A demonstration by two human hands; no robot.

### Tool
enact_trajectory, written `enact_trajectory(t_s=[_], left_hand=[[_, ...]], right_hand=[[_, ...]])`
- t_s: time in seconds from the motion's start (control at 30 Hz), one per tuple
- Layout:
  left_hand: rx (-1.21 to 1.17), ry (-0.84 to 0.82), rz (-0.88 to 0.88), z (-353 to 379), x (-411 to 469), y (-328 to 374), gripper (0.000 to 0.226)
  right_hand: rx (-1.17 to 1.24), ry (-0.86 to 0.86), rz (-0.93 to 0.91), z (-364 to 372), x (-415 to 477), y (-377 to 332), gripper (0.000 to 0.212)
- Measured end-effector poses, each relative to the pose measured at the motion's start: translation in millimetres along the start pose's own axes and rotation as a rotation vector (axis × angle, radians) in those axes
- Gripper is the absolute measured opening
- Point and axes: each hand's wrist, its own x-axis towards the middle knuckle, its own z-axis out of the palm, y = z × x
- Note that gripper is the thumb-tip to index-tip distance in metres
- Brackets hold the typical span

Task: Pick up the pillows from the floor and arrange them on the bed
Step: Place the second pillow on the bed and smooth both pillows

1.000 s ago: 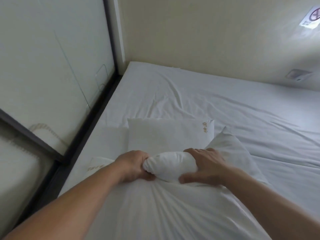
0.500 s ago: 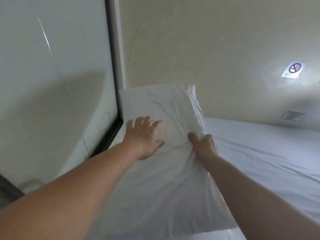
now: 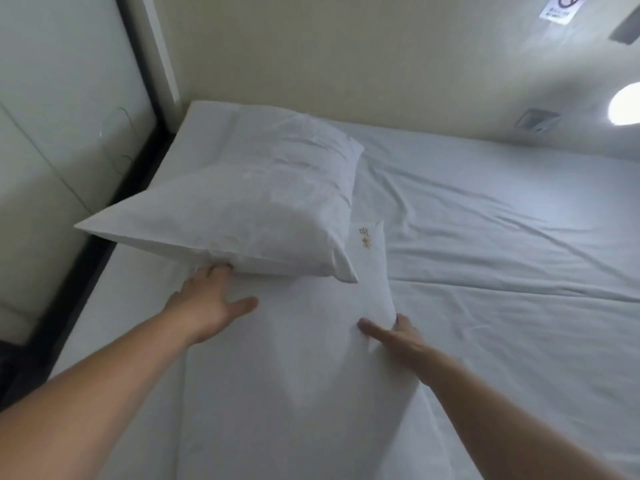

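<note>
near: left hand (image 3: 211,299) fingers spread, tips under plump white fabric pillow (image 3: 242,202); right hand (image 3: 394,336) fingers loosely parted, pressing flat white pillow with gold embroidery (image 3: 304,341) | far: plump pillow rests at head of white-sheeted bed (image 3: 502,220) by cream wall (image 3: 346,57) | progress: both on bed; second needs placing, floor unseen

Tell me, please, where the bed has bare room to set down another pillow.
The sheet right of the plump pillow, up to the beige wall, lies bare. The left side is crowded: that pillow, the embroidered pillow below it, left hand, right hand.
</note>
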Motion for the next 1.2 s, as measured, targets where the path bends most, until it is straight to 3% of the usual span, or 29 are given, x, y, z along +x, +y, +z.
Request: enact_trajectory(t_s=[0.07, 0.2, 0.27, 0.37, 0.53, 0.6, 0.67, 0.73, 0.8, 0.9, 1.0, 1.1, 1.2], left_hand=[[0.009, 0.009, 0.023, 8.0, -6.5, 10.1, 0.078], [0.051, 0.02, 0.116, 32.1, -24.9, 36.6, 0.074], [0.067, 0.008, 0.15, 41.5, -38.8, 55.2, 0.076], [0.032, 0.01, 0.228, 48.8, -61.3, 93.0, 0.077], [-0.052, 0.035, 0.374, 44.1, -86.5, 159.4, 0.074], [-0.089, 0.038, 0.416, 41.9, -92.6, 178.5, 0.073], [-0.068, 0.021, 0.454, 42.6, -99.5, 192.9, 0.074], [-0.041, 0.011, 0.505, 44.3, -100.5, 202.0, 0.073], [-0.017, 0.0, 0.515, 43.5, -93.0, 207.1, 0.072], [0.003, 0.016, 0.426, 33.3, -68.3, 204.8, 0.071], [0.031, 0.072, 0.266, 18.7, -26.6, 174.9, 0.07], [0.109, 0.163, 0.101, 1.8, 27.0, 118.4, 0.066], [0.178, 0.208, -0.062, -20.6, 82.0, 65.6, 0.068]], right_hand=[[0.045, -0.008, 0.013, 15.2, -12.7, 31.9, 0.104], [0.049, 0.22, -0.078, 29.4, -14.5, 44.3, 0.084], [0.004, 0.256, -0.146, 23.6, -21.1, 35.3, 0.088], [-0.048, 0.31, -0.246, -8.4, -41.2, 19.0, 0.095], [-0.18, 0.472, -0.285, -114.2, -79.2, 16.5, 0.077], [-0.203, 0.557, -0.22, -169.0, -91.4, 38.7, 0.081], [-0.283, 0.621, -0.045, -218.2, -105.6, 69.4, 0.096], [-0.519, 0.712, 0.178, -247.7, -112.0, 96.2, 0.103], [-0.763, 0.742, 0.197, -247.8, -105.9, 105.5, 0.093], [-0.766, 0.588, -0.102, -200.9, -82.1, 74.7, 0.078], [-0.55, 0.345, -0.307, -121.4, -44.4, 17.4, 0.072], [-0.311, 0.125, -0.356, -46.7, -2.5, -59.4, 0.079], [-0.137, 0.03, -0.354, -11.4, 41.9, -143.0, 0.096]])
